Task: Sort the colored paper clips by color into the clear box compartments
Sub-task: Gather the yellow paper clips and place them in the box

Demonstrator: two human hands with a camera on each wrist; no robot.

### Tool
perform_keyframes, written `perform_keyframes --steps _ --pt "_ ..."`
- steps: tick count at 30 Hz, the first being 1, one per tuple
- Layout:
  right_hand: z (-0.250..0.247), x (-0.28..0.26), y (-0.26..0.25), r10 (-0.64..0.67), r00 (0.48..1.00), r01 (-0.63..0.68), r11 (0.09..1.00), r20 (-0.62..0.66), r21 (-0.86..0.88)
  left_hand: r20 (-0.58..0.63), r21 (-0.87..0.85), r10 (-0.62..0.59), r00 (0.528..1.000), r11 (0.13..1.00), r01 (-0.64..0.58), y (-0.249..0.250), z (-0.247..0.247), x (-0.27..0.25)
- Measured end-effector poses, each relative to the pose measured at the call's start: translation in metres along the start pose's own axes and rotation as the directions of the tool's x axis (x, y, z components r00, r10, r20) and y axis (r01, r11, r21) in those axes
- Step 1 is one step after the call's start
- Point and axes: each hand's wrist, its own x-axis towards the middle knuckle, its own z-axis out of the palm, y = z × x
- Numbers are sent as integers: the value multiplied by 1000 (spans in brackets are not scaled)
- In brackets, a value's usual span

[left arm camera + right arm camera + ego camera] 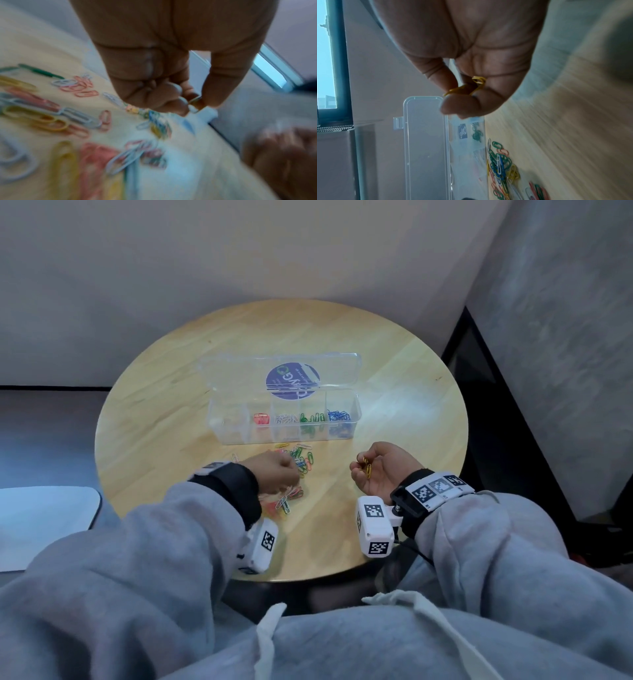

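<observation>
A clear box (227, 424) stands open mid-table; its compartments hold red, white, green and blue clips, and the leftmost looks empty. Loose mixed-colour paper clips (297, 465) lie in a pile in front of it. My left hand (279, 471) hovers over the pile with its fingers curled. In the left wrist view, the left hand (188, 105) pinches a small clip (195, 100) that looks yellowish through the blur. My right hand (368, 470) is palm-up right of the pile, holding yellow clips (367, 468). In the right wrist view, the yellow clips (477, 81) sit between thumb and fingers.
The box lid (239, 369) lies folded back behind the box, with a purple sticker (292, 380) on it. The round wooden table (394, 378) stands against a wall. A white surface (44, 525) lies lower left. A dark frame (486, 412) runs along the right.
</observation>
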Motion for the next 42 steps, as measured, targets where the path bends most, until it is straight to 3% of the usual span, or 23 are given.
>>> perform_keyframes --steps 2,4,7,9,12,13,15,16,18,21,27,35,38,42 --pt "3 0 0 -7 1000 7 1000 -4 -26 -18 -354 -25 1000 935 17 5 -10 -3" --pt "6 0 -1 -17 1000 16 997 -6 -74 -55 -568 -38 998 823 0 9 -19 -7" --pt "12 0 0 -33 999 31 989 -9 -143 -27 -756 -39 999 654 5 11 -28 -7" --pt "15 0 0 -33 999 31 985 -6 -171 18 -768 -74 997 638 62 11 -29 -5" --pt "16 1 -1 -40 999 35 977 -20 -211 55 -622 -170 984 765 167 14 -21 1" --pt "16 1 -2 -47 999 39 972 -26 -231 43 -515 -186 982 838 181 15 -18 2" --pt "16 2 -3 -53 998 41 961 -38 -274 -27 -131 -121 992 984 117 16 -14 8" --pt "15 2 -4 -54 998 39 955 -43 -294 -67 105 -49 997 993 56 16 -12 11" --pt "14 3 -5 -57 997 36 943 -53 -330 -112 457 71 991 890 -12 21 -11 13" --pt "13 4 -8 -57 997 32 933 -61 -359 -74 673 119 990 739 -38 24 -10 21" --pt "10 6 -11 -56 995 23 926 -77 -376 38 845 101 994 528 -86 28 -4 37" --pt "7 11 -10 -53 995 16 924 -86 -381 42 905 57 997 422 -62 31 3 41" --pt "6 12 -10 -53 995 16 927 -89 -374 42 896 38 998 441 -54 29 3 42" --pt "4 11 -11 -64 994 29 933 -86 -358 45 842 31 999 536 -54 21 1 43"
